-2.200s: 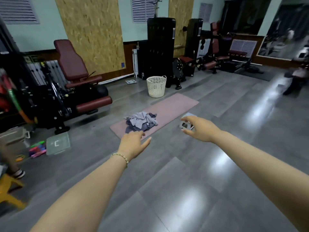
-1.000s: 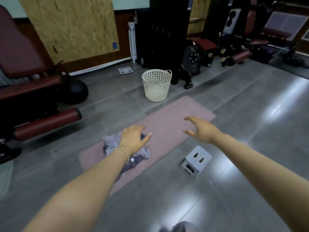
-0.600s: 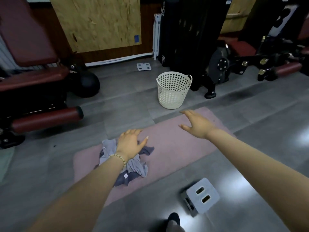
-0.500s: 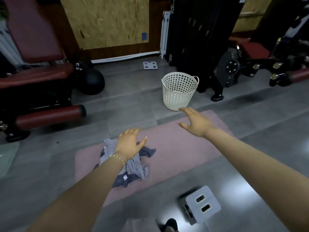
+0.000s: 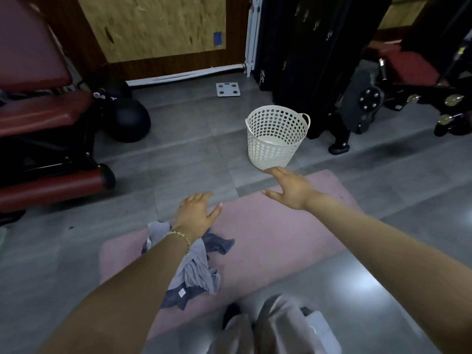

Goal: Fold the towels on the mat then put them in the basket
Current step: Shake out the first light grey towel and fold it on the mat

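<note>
Grey towels (image 5: 197,273) lie under the left grip's (image 5: 196,213) wrist.

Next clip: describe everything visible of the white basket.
The basket is cream-white plastic, round, tapering downward, its wall pierced with round holes, a loop handle at the rim. It stands upright on the grey floor just beyond the pink mat, beside a black machine. It looks empty. The right hand only overlaps its base in view.

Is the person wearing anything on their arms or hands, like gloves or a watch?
No gloves and no watch. Both arms are bare, with no sleeves in view. The left hand has a thin gold beaded bracelet around its wrist. The right hand and its wrist wear nothing that shows.
</note>
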Available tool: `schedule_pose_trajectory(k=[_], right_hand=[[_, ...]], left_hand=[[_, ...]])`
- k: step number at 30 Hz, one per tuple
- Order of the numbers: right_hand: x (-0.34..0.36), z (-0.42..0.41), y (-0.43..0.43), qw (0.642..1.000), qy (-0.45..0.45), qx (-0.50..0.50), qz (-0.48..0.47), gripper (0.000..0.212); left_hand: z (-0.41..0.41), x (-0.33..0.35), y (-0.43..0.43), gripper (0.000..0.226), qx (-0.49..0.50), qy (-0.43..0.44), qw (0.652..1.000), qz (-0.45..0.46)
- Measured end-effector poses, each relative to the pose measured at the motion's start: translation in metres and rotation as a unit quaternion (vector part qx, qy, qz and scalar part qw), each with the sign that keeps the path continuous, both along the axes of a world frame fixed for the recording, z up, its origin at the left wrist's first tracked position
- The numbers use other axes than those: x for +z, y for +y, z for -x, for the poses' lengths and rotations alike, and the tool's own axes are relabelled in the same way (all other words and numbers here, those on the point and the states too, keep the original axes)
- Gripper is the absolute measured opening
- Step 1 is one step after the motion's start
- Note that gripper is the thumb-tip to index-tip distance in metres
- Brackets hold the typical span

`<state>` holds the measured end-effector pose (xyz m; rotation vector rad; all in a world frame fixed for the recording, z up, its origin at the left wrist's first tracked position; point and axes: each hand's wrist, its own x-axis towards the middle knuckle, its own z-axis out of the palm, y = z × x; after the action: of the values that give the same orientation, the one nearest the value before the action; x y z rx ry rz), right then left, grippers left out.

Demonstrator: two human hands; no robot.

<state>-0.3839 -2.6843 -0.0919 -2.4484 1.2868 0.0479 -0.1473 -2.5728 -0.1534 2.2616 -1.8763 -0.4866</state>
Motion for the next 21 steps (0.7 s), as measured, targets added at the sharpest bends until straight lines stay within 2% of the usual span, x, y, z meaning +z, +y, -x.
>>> schedule_pose_trajectory(k=[3, 7, 11, 15, 18, 21], right_hand=[[-0.009, -0.002, -0.021, 1.0, 0.02, 0.005, -0.022, 0.063], [-0.025, -0.014, -0.055, 0.998, 0.025, 0.033, -0.044, 0.063], [-0.045, -0.039, -0.086, 0.993, 0.043, 0.095, -0.061, 0.061], [-0.075, -0.066, -0.122, 0.982, 0.034, 0.17, -0.075, 0.06], [-0.116, -0.075, -0.146, 0.971, 0.019, 0.213, -0.111, 0.059], [-0.171, -0.075, -0.162, 0.952, 0.048, 0.271, -0.135, 0.061]], left_hand=[[0.003, -0.011, -0.022, 0.092, -0.002, 0.015, 1.0, -0.009], [0.001, -0.027, -0.04, 0.077, 0.017, 0.016, 0.999, -0.028], [-0.006, -0.042, -0.046, 0.074, 0.083, 0.031, 0.996, -0.019], [-0.003, -0.066, -0.054, 0.082, 0.153, 0.022, 0.988, -0.031], [0.009, -0.099, -0.059, 0.069, 0.227, 0.04, 0.973, -0.015], [0.021, -0.15, -0.06, 0.077, 0.276, 0.039, 0.96, -0.01]])
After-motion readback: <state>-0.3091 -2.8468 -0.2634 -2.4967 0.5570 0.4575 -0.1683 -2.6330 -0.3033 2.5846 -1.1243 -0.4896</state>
